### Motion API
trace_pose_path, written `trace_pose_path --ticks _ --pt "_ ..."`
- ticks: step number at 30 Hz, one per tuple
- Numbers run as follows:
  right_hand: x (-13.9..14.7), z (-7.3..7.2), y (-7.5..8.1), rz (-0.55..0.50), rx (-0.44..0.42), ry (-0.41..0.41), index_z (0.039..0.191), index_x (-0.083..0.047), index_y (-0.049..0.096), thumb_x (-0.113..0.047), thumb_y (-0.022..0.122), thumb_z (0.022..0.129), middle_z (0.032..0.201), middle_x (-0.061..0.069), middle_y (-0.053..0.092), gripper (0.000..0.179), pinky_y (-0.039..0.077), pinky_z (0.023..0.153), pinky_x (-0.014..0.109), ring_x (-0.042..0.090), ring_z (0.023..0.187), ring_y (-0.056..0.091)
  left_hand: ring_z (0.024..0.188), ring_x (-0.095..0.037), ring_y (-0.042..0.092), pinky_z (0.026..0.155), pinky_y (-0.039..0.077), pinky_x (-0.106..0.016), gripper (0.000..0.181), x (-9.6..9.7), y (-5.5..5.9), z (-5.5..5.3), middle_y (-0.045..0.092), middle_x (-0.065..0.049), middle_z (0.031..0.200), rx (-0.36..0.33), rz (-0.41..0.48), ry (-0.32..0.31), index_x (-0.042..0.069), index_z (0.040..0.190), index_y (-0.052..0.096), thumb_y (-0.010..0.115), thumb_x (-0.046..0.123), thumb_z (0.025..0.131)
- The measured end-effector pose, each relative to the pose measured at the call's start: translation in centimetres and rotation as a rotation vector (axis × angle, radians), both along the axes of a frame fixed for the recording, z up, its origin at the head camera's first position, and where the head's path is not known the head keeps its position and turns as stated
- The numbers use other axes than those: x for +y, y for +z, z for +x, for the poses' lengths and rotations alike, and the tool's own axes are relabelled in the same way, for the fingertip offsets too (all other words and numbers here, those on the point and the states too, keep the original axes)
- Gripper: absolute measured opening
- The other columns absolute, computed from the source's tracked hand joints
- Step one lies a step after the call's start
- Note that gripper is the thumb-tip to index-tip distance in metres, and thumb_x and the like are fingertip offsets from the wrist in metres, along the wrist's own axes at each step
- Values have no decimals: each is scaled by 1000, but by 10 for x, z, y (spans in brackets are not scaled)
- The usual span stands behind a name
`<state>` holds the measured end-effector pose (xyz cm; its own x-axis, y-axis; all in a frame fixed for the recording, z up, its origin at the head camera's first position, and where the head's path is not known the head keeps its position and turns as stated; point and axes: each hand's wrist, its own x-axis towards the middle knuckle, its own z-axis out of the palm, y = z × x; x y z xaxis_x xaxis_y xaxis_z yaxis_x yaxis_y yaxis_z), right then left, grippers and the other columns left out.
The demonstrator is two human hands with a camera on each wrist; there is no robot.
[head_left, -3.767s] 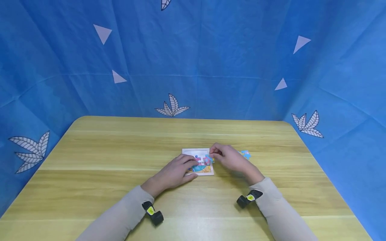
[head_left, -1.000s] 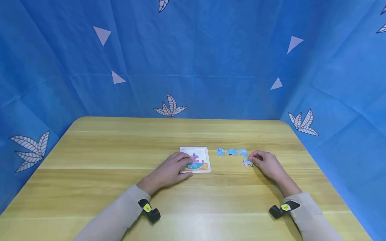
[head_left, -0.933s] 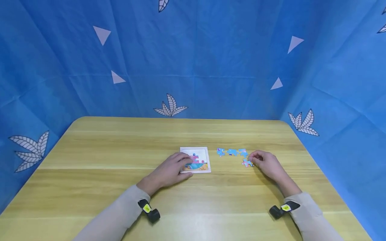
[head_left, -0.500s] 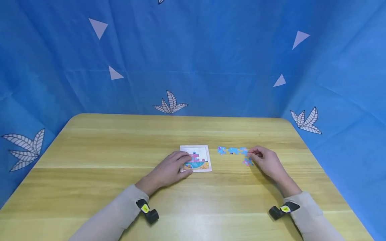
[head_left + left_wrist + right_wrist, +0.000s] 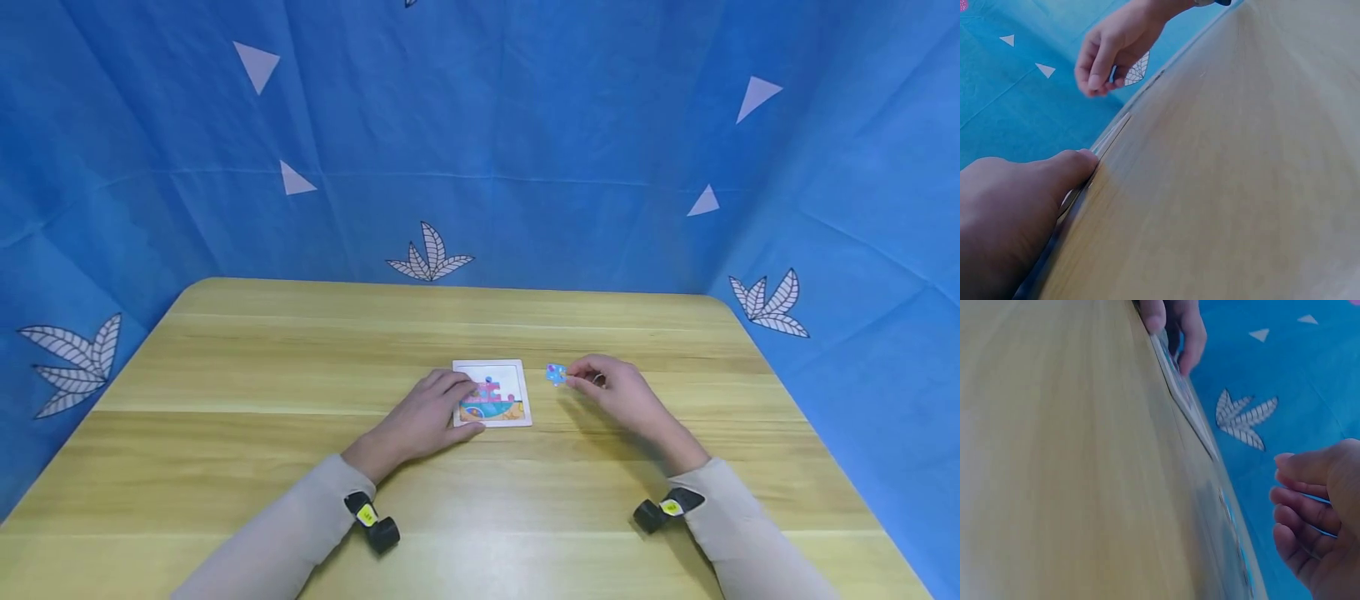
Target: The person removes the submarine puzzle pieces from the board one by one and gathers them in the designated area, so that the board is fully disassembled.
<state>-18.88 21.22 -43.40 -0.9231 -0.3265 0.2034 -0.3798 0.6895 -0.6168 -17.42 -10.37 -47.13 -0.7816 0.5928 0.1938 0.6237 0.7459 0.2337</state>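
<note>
My left hand (image 5: 420, 419) rests on the left side of a small white-framed jigsaw puzzle board (image 5: 527, 400), its thumb at the near edge and its fingers over the picture. Teal, orange and pink pieces fill the board's lower part and some of its middle. My right hand (image 5: 618, 393) hovers right of the board, its fingers loosely bent. Just beyond those fingertips lies a blue puzzle piece (image 5: 556, 374). In the right wrist view nothing shows between the fingers, and loose pieces (image 5: 1238, 540) lie flat on the table. The right hand hides the other pieces in the head view.
The wooden table (image 5: 315, 333) extends around the board on every side. A blue curtain (image 5: 495, 125) with white triangles and leaf prints hangs behind it. Both sleeves carry a black wrist camera (image 5: 382, 533).
My right hand has moved left from the right-hand pieces towards the leftmost one. Earlier it had a blue and pink piece at the board, which later lay among the loose pieces. My left hand stayed.
</note>
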Motion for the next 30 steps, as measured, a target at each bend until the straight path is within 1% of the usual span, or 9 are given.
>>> trace_pose_path --ticks 6,11,15,20,23,26,30 --pt "-27 -6 1 11 9 96 104 -7 72 -16 69 93 90 -4 66 15 53 73 33 12 82 59 129 -24 41 112 31 -42 72 0 1 0 50 -7 137 3 -22 33 9 139 54 57 62 90" --pt "-47 -10 0 11 -5 140 104 -9 72 -20 68 93 91 -6 65 16 53 75 34 12 83 60 129 -24 41 112 31 -42 73 0 1 0 50 -7 137 -2 -25 42 9 140 54 57 63 90" --pt "-61 -14 0 30 -11 171 105 -10 72 -21 67 95 92 -6 65 16 53 77 34 12 84 60 129 -25 40 111 32 -42 74 0 2 0 49 -7 137 -7 -27 43 9 140 53 56 63 90" --pt "-74 -17 -2 69 -12 201 110 -11 71 -22 65 96 95 -6 64 19 52 76 33 10 83 58 128 -24 41 110 33 -42 74 0 1 0 49 -6 135 0 -33 43 11 141 53 54 65 90" --pt "-81 -20 -3 83 -36 212 113 -12 71 -23 64 96 96 -6 64 21 51 74 32 8 80 58 127 -23 41 109 34 -41 73 0 1 -1 49 -4 133 10 -43 40 13 140 54 52 66 90" --pt "-86 -22 -4 99 -57 221 115 -12 70 -23 64 97 97 -5 64 22 52 73 32 8 80 59 127 -24 41 109 34 -42 72 0 1 -1 50 -5 134 16 -39 33 12 140 54 53 64 90" --pt "-92 -24 -5 137 -60 223 116 -13 70 -22 64 97 101 -4 65 22 52 77 33 9 86 60 127 -25 42 110 34 -44 73 0 1 0 50 -7 135 27 -31 30 9 139 54 56 63 90"
